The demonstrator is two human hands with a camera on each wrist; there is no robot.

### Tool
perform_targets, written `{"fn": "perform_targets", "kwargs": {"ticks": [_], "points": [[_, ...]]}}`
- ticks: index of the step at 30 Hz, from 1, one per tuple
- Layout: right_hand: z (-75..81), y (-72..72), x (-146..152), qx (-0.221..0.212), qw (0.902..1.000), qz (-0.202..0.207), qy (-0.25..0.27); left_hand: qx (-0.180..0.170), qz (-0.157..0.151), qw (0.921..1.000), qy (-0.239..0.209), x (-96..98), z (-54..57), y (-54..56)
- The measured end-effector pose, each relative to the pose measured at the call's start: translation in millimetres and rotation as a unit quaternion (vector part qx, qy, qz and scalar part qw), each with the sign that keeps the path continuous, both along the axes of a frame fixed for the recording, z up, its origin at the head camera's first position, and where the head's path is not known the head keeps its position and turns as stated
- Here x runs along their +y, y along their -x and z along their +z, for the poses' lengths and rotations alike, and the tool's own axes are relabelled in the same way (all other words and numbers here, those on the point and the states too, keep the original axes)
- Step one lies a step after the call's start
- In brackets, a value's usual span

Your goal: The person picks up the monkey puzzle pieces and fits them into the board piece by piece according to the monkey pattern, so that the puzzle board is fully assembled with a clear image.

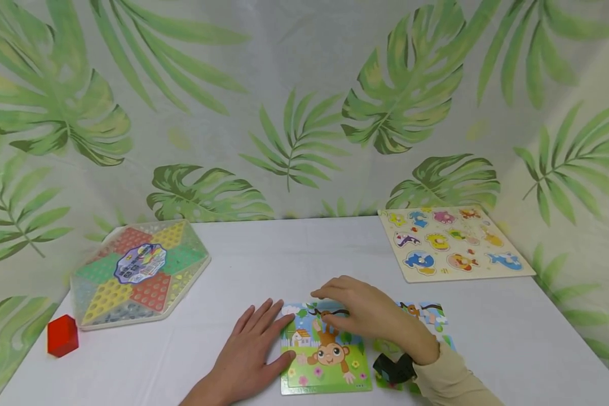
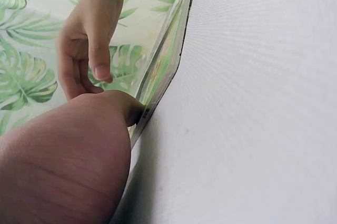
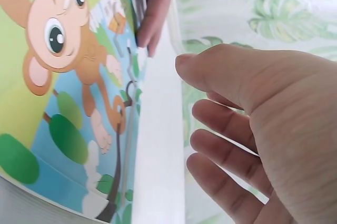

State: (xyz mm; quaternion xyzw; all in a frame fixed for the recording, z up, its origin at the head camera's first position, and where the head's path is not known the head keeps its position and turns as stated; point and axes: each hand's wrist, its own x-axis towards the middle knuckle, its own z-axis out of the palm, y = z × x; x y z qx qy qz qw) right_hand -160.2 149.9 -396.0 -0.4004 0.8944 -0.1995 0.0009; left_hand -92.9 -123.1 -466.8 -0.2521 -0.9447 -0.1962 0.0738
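A monkey picture puzzle board lies flat near the front of the table. My left hand rests along its left edge, fingers spread and thumb on the border; the left wrist view shows the thumb against the board's side. Over the board's upper right part hovers my right hand, its fingers loosely bent with nothing between them, as the right wrist view of the hand confirms. Right of the board lie loose puzzle pieces, partly hidden beneath the right forearm and a black wrist device.
A hexagonal board with coloured star points sits at the back left, beside a red block. At the back right is a wooden peg puzzle with sea animals. A leaf-patterned cloth hangs behind the white table.
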Motion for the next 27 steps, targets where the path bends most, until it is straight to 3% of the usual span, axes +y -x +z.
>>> {"fn": "perform_targets", "kwargs": {"ticks": [16, 27], "points": [[13.0, -4.1, 19, 0.013, 0.9995, -0.020, -0.018, 0.007, -0.002, 0.9999, 0.013, -1.1, -0.7, 0.6], [5.4, -14.8, 43, 0.023, 0.9988, -0.033, -0.026, -0.004, 0.000, 0.9999, 0.013, -1.0, 1.3, 0.2]]}}
